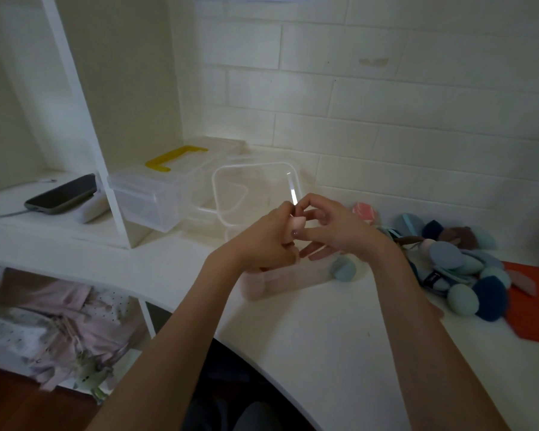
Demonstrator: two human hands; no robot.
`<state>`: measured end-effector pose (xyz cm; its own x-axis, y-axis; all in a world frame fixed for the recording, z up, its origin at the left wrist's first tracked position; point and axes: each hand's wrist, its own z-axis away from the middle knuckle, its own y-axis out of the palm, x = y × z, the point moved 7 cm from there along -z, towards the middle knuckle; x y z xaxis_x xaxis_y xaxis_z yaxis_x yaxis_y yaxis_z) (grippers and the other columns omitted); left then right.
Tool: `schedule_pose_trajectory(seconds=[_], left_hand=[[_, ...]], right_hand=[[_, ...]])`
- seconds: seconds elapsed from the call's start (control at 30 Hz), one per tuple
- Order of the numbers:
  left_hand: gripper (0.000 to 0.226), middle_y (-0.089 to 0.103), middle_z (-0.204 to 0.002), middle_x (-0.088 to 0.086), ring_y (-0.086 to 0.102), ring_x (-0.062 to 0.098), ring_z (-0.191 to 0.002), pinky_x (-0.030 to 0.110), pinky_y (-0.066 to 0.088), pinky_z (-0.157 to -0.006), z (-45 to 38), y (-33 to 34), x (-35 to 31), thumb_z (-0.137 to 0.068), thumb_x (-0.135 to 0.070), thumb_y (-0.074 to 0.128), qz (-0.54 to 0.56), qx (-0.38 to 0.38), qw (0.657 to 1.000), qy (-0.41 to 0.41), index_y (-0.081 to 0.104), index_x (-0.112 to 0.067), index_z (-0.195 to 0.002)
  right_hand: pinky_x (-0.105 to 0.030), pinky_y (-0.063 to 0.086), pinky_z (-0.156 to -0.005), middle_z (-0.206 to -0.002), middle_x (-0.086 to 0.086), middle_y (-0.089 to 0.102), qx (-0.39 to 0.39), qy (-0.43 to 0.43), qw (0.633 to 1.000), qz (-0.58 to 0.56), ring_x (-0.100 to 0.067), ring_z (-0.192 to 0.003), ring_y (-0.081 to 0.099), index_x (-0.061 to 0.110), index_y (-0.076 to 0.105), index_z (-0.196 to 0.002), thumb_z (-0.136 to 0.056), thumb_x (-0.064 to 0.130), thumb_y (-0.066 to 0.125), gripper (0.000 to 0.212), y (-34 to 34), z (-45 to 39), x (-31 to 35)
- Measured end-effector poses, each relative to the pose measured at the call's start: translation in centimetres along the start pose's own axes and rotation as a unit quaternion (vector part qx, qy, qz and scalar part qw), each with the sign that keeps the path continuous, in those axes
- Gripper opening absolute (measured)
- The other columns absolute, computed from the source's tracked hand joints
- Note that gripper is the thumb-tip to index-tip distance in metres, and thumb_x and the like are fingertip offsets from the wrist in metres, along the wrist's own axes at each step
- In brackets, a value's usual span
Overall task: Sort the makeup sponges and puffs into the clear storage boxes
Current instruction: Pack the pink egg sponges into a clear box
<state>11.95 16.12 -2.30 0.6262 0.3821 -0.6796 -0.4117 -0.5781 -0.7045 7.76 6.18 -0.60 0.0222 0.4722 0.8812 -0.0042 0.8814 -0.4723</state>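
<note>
While the left hand is curling its fingers round a pale pink sponge, the right hand is pinching its tip between thumb and forefinger. Item is probably handling light, soft, squashy; gripping its broad middle seems safest.

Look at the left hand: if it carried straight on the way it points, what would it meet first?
Probably the right hand, which is fingertip to fingertip with the left hand around the pink sponge.
</note>
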Motion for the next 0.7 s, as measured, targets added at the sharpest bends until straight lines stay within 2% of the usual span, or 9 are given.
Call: schedule_pose_trajectory(seconds=[0.13, 0.27, 0.33, 0.4, 0.47, 0.53, 0.6, 0.7], left_hand=[[0.052, 0.055, -0.108, 0.004, 0.059, 0.019, -0.087, 0.034, 0.053, -0.068, -0.2, -0.7, 0.4, -0.076, -0.003, 0.066, 0.01, -0.033, 0.999, 0.004, 0.041, -0.018, -0.119], [0.051, 0.057, -0.104, -0.002, 0.062, 0.011, -0.086, 0.013, 0.05, -0.059, -0.2, -0.5, 0.7, -0.077, -0.001, 0.067, 0.035, -0.034, 0.999, -0.007, 0.04, -0.021, -0.116], [0.049, 0.06, -0.1, -0.003, 0.061, 0.008, -0.085, 0.007, 0.047, -0.058, -0.3, -0.5, 0.9, -0.078, 0.001, 0.065, 0.033, -0.032, 0.999, -0.013, 0.041, -0.019, -0.116], [0.045, 0.065, -0.097, -0.001, 0.059, 0.007, -0.082, 0.004, 0.045, -0.063, -0.4, -0.4, 0.8, -0.079, 0.003, 0.063, 0.016, -0.027, 1.0, -0.002, 0.044, -0.016, -0.116], [0.039, 0.067, -0.096, 0.001, 0.059, 0.009, -0.08, 0.006, 0.046, -0.064, -0.4, -0.3, 0.8, -0.08, 0.003, 0.06, 0.002, -0.021, 1.0, 0.005, 0.048, -0.013, -0.114], [0.035, 0.067, -0.093, -0.001, 0.061, 0.012, -0.081, 0.01, 0.049, -0.064, -0.4, -0.2, 0.7, -0.082, 0.003, 0.058, -0.005, -0.016, 1.0, 0.007, 0.051, -0.013, -0.112], [0.031, 0.064, -0.086, -0.007, 0.062, 0.012, -0.082, 0.022, 0.052, -0.072, -0.3, -0.2, 0.6, -0.082, 0.002, 0.057, -0.019, -0.017, 1.0, 0.012, 0.054, -0.014, -0.109], [0.027, 0.063, -0.087, -0.005, 0.062, 0.015, -0.082, 0.029, 0.054, -0.072, -0.3, -0.3, 0.8, -0.085, 0.002, 0.055, -0.016, -0.033, 0.999, 0.0, 0.055, -0.016, -0.105]], right_hand=[[-0.045, 0.06, -0.071, -0.099, -0.001, 0.07, -0.035, 0.002, 0.999, -0.026, -0.026, -0.076, 0.073, 0.012, 0.054, -0.101, -0.083, 0.01, 0.071, 0.024, -0.6, 0.1, -0.2], [-0.038, 0.06, -0.067, -0.086, -0.006, 0.073, -0.084, -0.005, 0.996, -0.025, -0.021, -0.079, 0.073, 0.015, 0.059, -0.091, -0.079, 0.006, 0.073, 0.021, -2.7, 0.3, -0.1], [-0.03, 0.059, -0.066, -0.081, 0.001, 0.073, -0.067, -0.004, 0.998, 0.019, -0.015, -0.077, 0.071, 0.019, 0.064, -0.092, -0.076, 0.007, 0.075, 0.022, -3.2, 0.5, 0.1], [-0.023, 0.056, -0.063, -0.079, 0.011, 0.071, -0.011, 0.01, 0.992, 0.125, -0.005, -0.074, 0.068, 0.029, 0.066, -0.093, -0.076, 0.013, 0.075, 0.025, -2.6, 0.7, 0.4], [-0.026, 0.056, -0.066, -0.087, 0.013, 0.07, 0.024, 0.024, 0.98, 0.195, -0.005, -0.081, 0.067, 0.034, 0.067, -0.093, -0.075, 0.017, 0.076, 0.026, -1.7, 0.5, 0.5], [-0.031, 0.057, -0.074, -0.091, 0.013, 0.068, 0.023, 0.022, 0.97, 0.241, -0.008, -0.088, 0.065, 0.036, 0.068, -0.088, -0.071, 0.019, 0.077, 0.026, -1.0, 0.3, 0.6], [-0.032, 0.055, -0.08, -0.092, 0.012, 0.068, 0.032, 0.02, 0.961, 0.274, -0.009, -0.088, 0.064, 0.036, 0.071, -0.083, -0.067, 0.017, 0.076, 0.026, -0.2, 0.1, 0.7], [-0.031, 0.056, -0.082, -0.093, 0.007, 0.071, 0.066, 0.033, 0.955, 0.288, -0.011, -0.087, 0.067, 0.035, 0.073, -0.081, -0.067, 0.01, 0.073, 0.028, 0.4, 0.3, 0.6]])
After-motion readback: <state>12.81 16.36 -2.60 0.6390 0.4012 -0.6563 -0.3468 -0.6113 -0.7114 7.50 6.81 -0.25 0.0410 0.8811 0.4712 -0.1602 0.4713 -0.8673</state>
